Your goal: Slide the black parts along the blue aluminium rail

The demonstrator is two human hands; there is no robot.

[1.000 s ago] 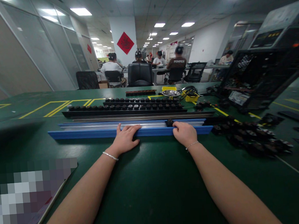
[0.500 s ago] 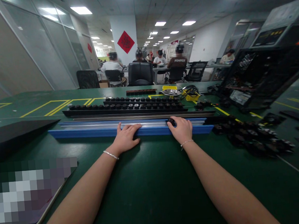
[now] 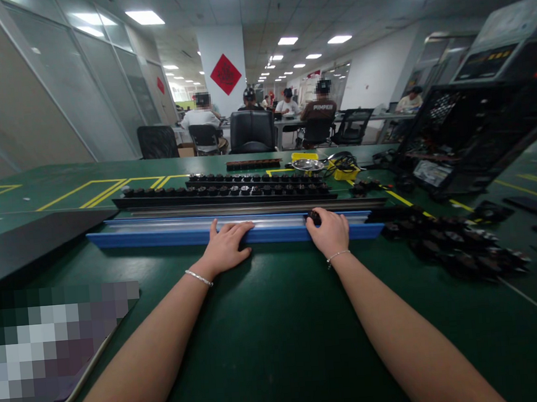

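Note:
A long blue rail (image 3: 150, 237) with a silver channel lies across the green table in front of me. My left hand (image 3: 226, 248) rests flat on its near edge, fingers stretched out to the right. My right hand (image 3: 330, 232) is curled over the rail further right, fingers pinched on a small black knob-like part (image 3: 315, 215) in the channel. Behind the rail lie long black strips (image 3: 221, 193) set with rows of the same black parts.
A heap of loose black parts (image 3: 453, 245) lies to the right. A black open-frame machine (image 3: 472, 129) stands at the far right. A dark panel (image 3: 25, 242) lies at the left, a metal dish (image 3: 308, 165) and yellow items behind. Several people sit at desks in the background.
My right hand has slid a little left and forward along the rail, onto the black part in the channel. My left hand has stayed put.

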